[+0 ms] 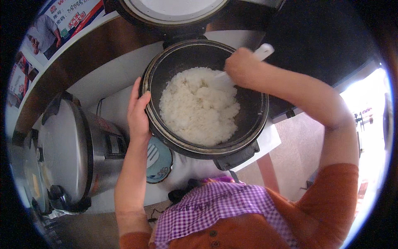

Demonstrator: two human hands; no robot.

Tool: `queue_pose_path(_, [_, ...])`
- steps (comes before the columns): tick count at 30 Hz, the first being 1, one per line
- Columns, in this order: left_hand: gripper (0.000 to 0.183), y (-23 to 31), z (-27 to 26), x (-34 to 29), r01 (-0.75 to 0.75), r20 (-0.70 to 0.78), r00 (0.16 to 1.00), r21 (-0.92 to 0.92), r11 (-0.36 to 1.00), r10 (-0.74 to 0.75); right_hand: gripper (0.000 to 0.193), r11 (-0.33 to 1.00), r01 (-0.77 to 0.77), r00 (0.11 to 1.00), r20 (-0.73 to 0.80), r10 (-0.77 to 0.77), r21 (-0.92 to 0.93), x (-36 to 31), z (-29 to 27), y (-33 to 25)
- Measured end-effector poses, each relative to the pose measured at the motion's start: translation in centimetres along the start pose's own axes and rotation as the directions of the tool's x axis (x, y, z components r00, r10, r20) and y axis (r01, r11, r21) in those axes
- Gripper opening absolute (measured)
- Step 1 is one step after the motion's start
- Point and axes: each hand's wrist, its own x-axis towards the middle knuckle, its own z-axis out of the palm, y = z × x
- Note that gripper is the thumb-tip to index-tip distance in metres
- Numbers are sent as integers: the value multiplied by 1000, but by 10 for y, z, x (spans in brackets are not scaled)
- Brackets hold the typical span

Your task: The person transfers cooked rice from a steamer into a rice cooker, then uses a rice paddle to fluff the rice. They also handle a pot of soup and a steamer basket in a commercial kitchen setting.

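A large rice cooker (254, 123) stands in front of me with its lid (174, 9) raised at the back. White cooked rice (195, 112) lies in its dark pot, heaped toward the left side. My right hand (242, 68) is closed round the handle of a white rice paddle (223, 81), whose blade dips into the rice near the pot's right side. Against the cooker's left rim rests my left hand (138, 114), thumb on the edge and fingers along the outer wall.
To the left stands another closed, silver cooker (68, 149), with part of a further one beyond it. A blue plate (159, 166) with a slotted white utensil (152, 154) sits below the rice cooker. Printed posters (43, 35) line the back left; a dark surface (319, 45) fills the back right.
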Motion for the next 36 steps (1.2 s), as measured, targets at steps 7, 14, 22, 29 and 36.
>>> queue_pose_path(7, [55,3,6,0,9,36,999,-23,1000,-9,10,989,145,983,123,-139,-43,-23,36,-45])
queue_pose_path(14, [56,9,10,-8,28,-30,999,-8,1000,-28,10,976,84,977,-208,-41,203,-48,-18,-6])
queue_pose_path(22, [56,6,11,-1,24,12,1000,30,999,-24,12,963,-177,984,24,176,203,-7,29,15])
queue_pose_path(29, [55,5,4,-2,11,7,1000,-23,1000,-10,14,968,202,925,297,-239,148,-12,4,-45])
queue_pose_path(36, [55,1,4,1,7,33,999,-35,999,-6,14,977,-158,966,-184,184,145,8,-9,18])
